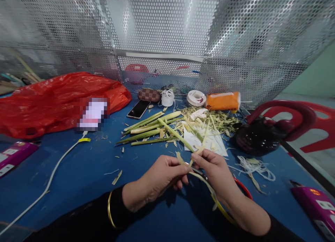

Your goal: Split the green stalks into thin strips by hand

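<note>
Black sleeves [78,219] nearest cam, L hand [164,174] and R hand [217,170] both pinch a pale strip [202,179] btwn them, prob. mid-peel, w/ green stalks [146,133] beyond L hand; next prob. needs firm pinch, slow pull.

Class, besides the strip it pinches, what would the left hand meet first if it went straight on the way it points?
Probably the right hand, though the metal tool beside it might come first; depth is unclear.
</note>
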`<state>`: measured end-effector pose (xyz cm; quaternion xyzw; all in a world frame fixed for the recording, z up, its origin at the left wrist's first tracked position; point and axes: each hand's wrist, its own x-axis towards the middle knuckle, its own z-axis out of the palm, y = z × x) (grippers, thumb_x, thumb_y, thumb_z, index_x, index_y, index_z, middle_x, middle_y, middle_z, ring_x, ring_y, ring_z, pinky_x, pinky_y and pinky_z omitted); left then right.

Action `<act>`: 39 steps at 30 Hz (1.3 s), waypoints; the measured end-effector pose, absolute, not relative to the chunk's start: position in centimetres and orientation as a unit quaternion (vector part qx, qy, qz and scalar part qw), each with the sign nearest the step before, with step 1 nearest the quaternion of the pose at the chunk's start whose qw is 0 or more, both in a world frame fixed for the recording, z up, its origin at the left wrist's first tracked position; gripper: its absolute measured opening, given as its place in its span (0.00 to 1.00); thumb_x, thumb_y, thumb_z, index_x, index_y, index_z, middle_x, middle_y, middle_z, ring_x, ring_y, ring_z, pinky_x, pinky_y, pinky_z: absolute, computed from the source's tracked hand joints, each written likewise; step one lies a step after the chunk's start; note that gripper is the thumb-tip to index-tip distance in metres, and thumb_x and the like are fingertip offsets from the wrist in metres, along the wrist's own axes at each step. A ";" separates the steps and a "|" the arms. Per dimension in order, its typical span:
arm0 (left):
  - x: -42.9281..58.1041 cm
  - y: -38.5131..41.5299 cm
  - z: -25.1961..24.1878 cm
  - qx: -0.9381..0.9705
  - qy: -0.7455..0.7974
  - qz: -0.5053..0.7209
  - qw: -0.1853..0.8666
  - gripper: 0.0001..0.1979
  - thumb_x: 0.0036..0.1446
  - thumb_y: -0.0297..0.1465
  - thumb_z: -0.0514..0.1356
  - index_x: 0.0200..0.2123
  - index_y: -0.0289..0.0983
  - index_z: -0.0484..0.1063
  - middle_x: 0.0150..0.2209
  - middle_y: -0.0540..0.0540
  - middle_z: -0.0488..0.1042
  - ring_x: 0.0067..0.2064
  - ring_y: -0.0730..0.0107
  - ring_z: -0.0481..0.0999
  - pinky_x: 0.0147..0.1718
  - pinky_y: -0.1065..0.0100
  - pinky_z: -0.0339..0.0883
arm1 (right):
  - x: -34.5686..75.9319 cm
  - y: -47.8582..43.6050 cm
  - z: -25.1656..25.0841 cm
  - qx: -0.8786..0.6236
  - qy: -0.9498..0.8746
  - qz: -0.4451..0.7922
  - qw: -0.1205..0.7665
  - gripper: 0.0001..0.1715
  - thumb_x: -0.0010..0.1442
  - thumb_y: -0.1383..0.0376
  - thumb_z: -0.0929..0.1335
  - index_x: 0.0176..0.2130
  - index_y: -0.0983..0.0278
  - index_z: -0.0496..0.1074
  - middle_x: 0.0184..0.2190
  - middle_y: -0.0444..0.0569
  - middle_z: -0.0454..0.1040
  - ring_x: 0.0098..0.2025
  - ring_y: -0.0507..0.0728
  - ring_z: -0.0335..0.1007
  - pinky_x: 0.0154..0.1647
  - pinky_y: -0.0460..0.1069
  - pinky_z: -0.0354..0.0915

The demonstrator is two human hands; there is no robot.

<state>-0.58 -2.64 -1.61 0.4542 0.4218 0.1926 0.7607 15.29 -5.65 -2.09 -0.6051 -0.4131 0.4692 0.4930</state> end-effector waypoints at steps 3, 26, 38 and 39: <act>-0.7 -2.6 -1.3 0.417 0.413 0.226 0.778 0.15 0.48 0.40 0.66 0.28 0.32 0.77 0.22 0.48 0.75 0.22 0.78 0.71 0.25 0.75 0.63 | 16.1 -5.6 -1.9 -0.621 -0.490 0.376 0.481 0.15 0.56 0.56 0.67 0.27 0.64 0.71 0.23 0.45 0.71 0.28 0.54 0.65 0.30 0.49 0.61; -0.4 -2.4 -0.7 0.341 0.332 0.365 0.800 0.08 0.44 0.28 0.69 0.31 0.33 0.78 0.28 0.47 0.77 0.32 0.74 0.73 0.38 0.73 0.64 | 14.1 -7.5 -1.5 -0.541 -0.593 0.396 0.445 0.18 0.59 0.58 0.67 0.21 0.63 0.66 0.21 0.43 0.64 0.27 0.52 0.61 0.29 0.46 0.59; -0.4 -2.7 -1.0 0.382 0.356 0.311 0.794 0.11 0.45 0.34 0.69 0.27 0.32 0.75 0.25 0.47 0.75 0.26 0.76 0.69 0.28 0.73 0.62 | 13.7 -7.0 -2.3 -0.497 -0.332 0.542 0.591 0.13 0.50 0.56 0.74 0.28 0.64 0.74 0.23 0.45 0.73 0.27 0.54 0.70 0.33 0.49 0.67; -0.4 -2.7 -1.1 0.390 0.364 0.310 0.787 0.11 0.45 0.35 0.69 0.27 0.33 0.75 0.25 0.47 0.75 0.25 0.76 0.69 0.27 0.73 0.61 | 13.7 -7.1 -2.3 -0.501 -0.347 0.534 0.587 0.13 0.51 0.56 0.73 0.27 0.64 0.74 0.23 0.45 0.74 0.27 0.54 0.70 0.33 0.49 0.67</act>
